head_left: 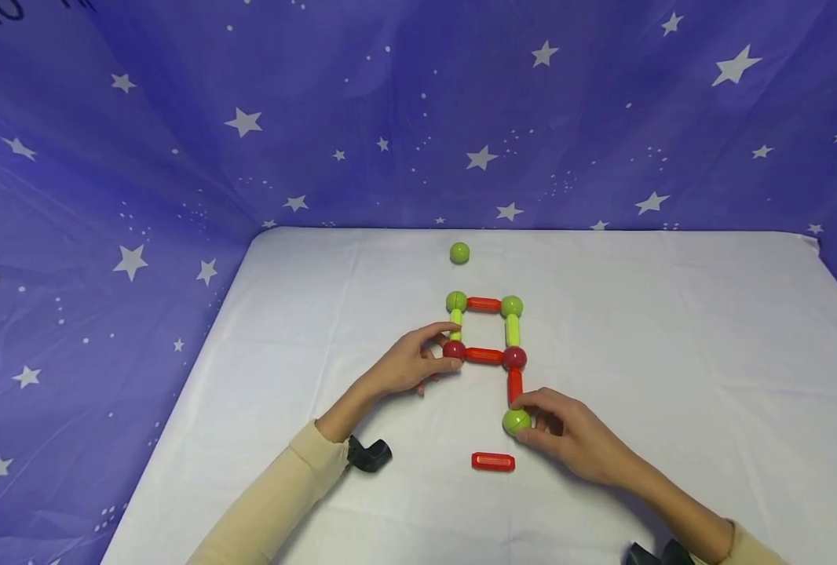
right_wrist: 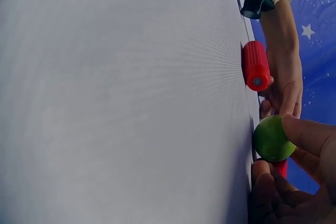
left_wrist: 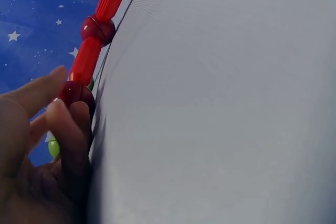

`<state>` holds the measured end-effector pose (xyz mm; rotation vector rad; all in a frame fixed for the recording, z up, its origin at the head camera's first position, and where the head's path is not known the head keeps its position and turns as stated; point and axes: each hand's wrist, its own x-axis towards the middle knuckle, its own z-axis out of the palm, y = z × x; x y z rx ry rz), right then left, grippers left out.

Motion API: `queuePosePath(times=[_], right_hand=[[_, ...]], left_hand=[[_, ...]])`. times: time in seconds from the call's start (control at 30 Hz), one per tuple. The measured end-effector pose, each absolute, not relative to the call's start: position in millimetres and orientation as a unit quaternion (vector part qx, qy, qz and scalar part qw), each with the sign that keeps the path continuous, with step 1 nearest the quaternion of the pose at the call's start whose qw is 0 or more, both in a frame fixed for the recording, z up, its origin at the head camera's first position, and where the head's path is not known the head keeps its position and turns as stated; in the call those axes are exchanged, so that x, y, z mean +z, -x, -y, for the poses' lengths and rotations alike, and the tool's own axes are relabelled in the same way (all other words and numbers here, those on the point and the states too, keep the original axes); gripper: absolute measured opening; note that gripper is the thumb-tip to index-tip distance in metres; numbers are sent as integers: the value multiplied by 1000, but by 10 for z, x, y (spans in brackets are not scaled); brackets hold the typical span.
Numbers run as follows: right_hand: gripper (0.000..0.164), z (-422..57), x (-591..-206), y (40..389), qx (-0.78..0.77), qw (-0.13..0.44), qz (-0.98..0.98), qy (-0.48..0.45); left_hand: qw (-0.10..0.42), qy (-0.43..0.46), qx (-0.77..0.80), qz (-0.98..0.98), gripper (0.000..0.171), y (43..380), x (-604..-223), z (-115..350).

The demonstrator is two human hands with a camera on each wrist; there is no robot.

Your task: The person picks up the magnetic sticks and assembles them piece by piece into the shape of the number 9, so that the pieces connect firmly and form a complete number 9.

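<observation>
Magnetic rods and balls form a square on the white table, with a tail at its near right corner. My left hand grips the red ball at the near left corner, its index finger beside a lime rod. From the other red ball, a red rod runs toward me to a green ball. That green ball is pinched between thumb and fingers of my right hand. In the right wrist view the green ball touches or nearly touches the cloth.
A loose red rod lies in front of the structure. Behind it rests a loose green ball. The square's far side has two green balls joined by a red rod. A starry blue curtain stands behind the table.
</observation>
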<state>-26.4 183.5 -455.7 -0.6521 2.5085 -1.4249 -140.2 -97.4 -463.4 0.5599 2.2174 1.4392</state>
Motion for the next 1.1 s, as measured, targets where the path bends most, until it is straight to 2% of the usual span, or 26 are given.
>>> queuePosePath(times=[0.2, 0.4, 0.73, 1.1], right_hand=[[28, -1822, -4559, 277, -484, 92, -841, 224], [28, -1826, -4562, 273, -483, 85, -843, 221], [27, -1824, -4574, 276, -478, 75, -846, 223], [26, -1829, -4572, 259, -480, 73, -846, 220]], left_hand=[[196, -176, 554, -789, 59, 1305, -4620, 1041], [163, -144, 616, -757, 46, 1043, -4593, 1053], [265, -161, 580, -753, 32, 491, -4572, 892], [297, -235, 543, -749, 34, 284, -4603, 803]])
